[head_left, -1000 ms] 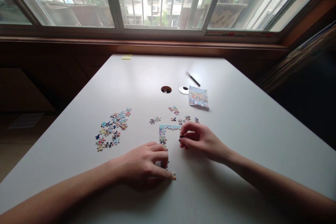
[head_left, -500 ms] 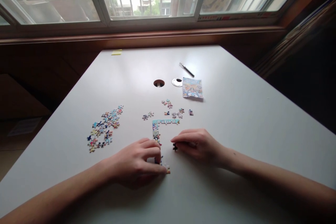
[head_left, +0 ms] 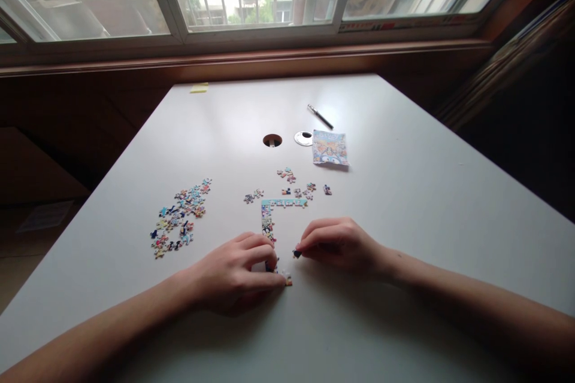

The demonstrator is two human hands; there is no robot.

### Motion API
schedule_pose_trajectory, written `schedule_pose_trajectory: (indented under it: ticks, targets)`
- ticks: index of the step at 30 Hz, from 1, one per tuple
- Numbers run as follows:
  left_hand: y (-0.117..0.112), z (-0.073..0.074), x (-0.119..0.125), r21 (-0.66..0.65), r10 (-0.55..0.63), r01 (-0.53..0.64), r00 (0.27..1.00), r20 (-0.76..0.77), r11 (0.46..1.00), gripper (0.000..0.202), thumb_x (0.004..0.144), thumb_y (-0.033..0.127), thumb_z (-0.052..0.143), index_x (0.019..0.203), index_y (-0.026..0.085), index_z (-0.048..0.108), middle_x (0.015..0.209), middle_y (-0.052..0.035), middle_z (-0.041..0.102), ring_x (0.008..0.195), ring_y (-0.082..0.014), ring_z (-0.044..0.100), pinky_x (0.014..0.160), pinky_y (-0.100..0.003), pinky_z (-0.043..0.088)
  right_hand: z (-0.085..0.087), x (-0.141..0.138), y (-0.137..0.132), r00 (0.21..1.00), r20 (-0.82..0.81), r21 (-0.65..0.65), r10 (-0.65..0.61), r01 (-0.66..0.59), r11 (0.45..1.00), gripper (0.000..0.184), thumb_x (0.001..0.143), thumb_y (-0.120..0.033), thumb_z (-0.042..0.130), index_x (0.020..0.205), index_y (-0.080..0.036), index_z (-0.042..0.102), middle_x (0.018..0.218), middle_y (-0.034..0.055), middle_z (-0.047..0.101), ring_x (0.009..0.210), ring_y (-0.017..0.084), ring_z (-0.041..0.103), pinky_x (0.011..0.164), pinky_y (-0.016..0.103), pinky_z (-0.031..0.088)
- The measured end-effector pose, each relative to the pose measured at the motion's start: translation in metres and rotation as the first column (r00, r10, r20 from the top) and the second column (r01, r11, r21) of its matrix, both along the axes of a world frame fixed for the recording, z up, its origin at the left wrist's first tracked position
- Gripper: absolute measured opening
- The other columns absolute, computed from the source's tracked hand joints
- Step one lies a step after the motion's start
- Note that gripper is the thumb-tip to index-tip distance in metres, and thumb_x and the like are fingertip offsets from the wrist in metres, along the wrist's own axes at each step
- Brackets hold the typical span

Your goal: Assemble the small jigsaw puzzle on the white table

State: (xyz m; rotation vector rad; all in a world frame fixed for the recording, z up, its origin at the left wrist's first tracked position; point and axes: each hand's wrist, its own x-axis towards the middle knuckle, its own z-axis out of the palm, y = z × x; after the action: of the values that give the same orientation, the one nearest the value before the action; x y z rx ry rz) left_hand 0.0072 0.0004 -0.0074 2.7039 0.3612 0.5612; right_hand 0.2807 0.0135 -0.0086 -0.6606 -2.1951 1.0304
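An L-shaped strip of joined puzzle pieces (head_left: 268, 215) lies on the white table (head_left: 404, 191). My left hand (head_left: 236, 275) rests on the strip's lower end, fingers pressing the pieces down; that end is partly hidden under them. My right hand (head_left: 339, 244) sits just right of the strip and pinches a small dark puzzle piece (head_left: 297, 253) at its fingertips, close to the strip's lower part. Several loose pieces (head_left: 296, 185) lie just beyond the strip's top edge.
A heap of loose puzzle pieces (head_left: 178, 218) lies to the left. Farther back are a printed picture card (head_left: 330, 148), a round cap (head_left: 303, 138), a cable hole (head_left: 272, 140), a pen (head_left: 319, 116) and a yellow sticky note (head_left: 199, 88). A window sill runs behind.
My right hand has come down and left from the strip's top corner to its lower end, carrying the dark piece. My left hand stays on the strip. The view has tilted down.
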Motion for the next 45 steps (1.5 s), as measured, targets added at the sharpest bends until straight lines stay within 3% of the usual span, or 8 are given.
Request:
schedule_pose_trajectory:
  ticks: [3, 7, 10, 14, 21, 34, 45]
  targets:
    - [0.0, 0.0, -0.001, -0.007, -0.002, 0.002, 1.0, -0.013, 1.0, 0.039, 0.084, 0.013, 0.058, 0.121, 0.024, 0.06, 0.102, -0.0081, 0.063, 0.104, -0.0231, 0.056, 0.094, -0.042, 0.049, 0.001, -0.002, -0.005, 0.994, 0.004, 0.11, 0.111, -0.111, 0.988, 0.012, 0.091, -0.016, 0.06, 0.096, -0.014, 0.072, 0.085, 0.0084, 0.069, 0.072, 0.012, 0.063, 0.066, 0.022, 0.05]
    - [0.001, -0.001, -0.002, -0.008, -0.011, 0.011, 1.0, -0.009, 1.0, 0.038, 0.083, 0.013, 0.059, 0.119, 0.024, 0.062, 0.103, -0.0086, 0.063, 0.106, -0.0249, 0.054, 0.093, -0.043, 0.048, 0.004, -0.004, -0.011, 0.959, 0.17, 0.266, 0.225, -0.265, 0.927, 0.014, 0.094, -0.015, 0.054, 0.095, -0.013, 0.068, 0.08, 0.0086, 0.066, 0.073, 0.015, 0.057, 0.068, 0.027, 0.046]
    - [0.001, -0.001, -0.002, -0.014, -0.014, 0.014, 1.0, -0.009, 1.0, 0.037, 0.082, 0.013, 0.059, 0.118, 0.024, 0.062, 0.103, -0.0083, 0.062, 0.106, -0.025, 0.054, 0.093, -0.043, 0.048, 0.004, -0.004, -0.012, 0.94, 0.271, 0.325, 0.208, -0.292, 0.899, 0.014, 0.097, -0.017, 0.05, 0.094, -0.015, 0.064, 0.077, 0.0071, 0.062, 0.072, 0.015, 0.053, 0.067, 0.027, 0.043]
    - [0.001, 0.001, -0.001, -0.017, -0.011, 0.011, 1.0, -0.014, 1.0, 0.036, 0.084, 0.013, 0.058, 0.118, 0.024, 0.062, 0.103, -0.0084, 0.063, 0.104, -0.024, 0.054, 0.093, -0.042, 0.048, 0.002, -0.004, -0.014, 0.943, 0.283, 0.383, 0.174, -0.277, 0.881, 0.011, 0.097, -0.017, 0.05, 0.092, -0.016, 0.06, 0.075, 0.0049, 0.059, 0.07, 0.014, 0.052, 0.065, 0.026, 0.042]
    - [0.002, 0.002, 0.0, -0.006, -0.009, 0.009, 1.0, -0.027, 1.0, 0.035, 0.084, 0.014, 0.06, 0.117, 0.024, 0.061, 0.103, -0.0077, 0.062, 0.103, -0.0235, 0.055, 0.093, -0.042, 0.048, 0.004, -0.004, -0.016, 0.953, 0.237, 0.415, 0.19, -0.277, 0.867, 0.01, 0.095, -0.014, 0.051, 0.096, -0.016, 0.06, 0.076, 0.0059, 0.06, 0.07, 0.015, 0.05, 0.064, 0.027, 0.04]
    - [0.002, 0.002, 0.0, -0.011, -0.011, 0.01, 1.0, -0.027, 1.0, 0.034, 0.085, 0.015, 0.059, 0.118, 0.024, 0.061, 0.103, -0.0086, 0.063, 0.102, -0.024, 0.055, 0.091, -0.042, 0.048, 0.005, -0.005, -0.015, 0.925, 0.32, 0.432, 0.206, -0.336, 0.837, 0.015, 0.096, -0.013, 0.046, 0.097, -0.016, 0.061, 0.079, 0.0068, 0.061, 0.07, 0.016, 0.049, 0.063, 0.03, 0.039]
    - [0.001, 0.004, 0.001, 0.012, -0.001, 0.001, 1.0, -0.029, 1.0, 0.034, 0.084, 0.014, 0.061, 0.117, 0.024, 0.061, 0.101, -0.0079, 0.063, 0.102, -0.0228, 0.056, 0.092, -0.04, 0.048, 0.007, -0.003, -0.015, 0.883, 0.441, 0.45, 0.158, -0.37, 0.813, 0.011, 0.092, -0.019, 0.051, 0.098, -0.018, 0.061, 0.076, 0.0037, 0.056, 0.067, 0.016, 0.045, 0.064, 0.031, 0.034]
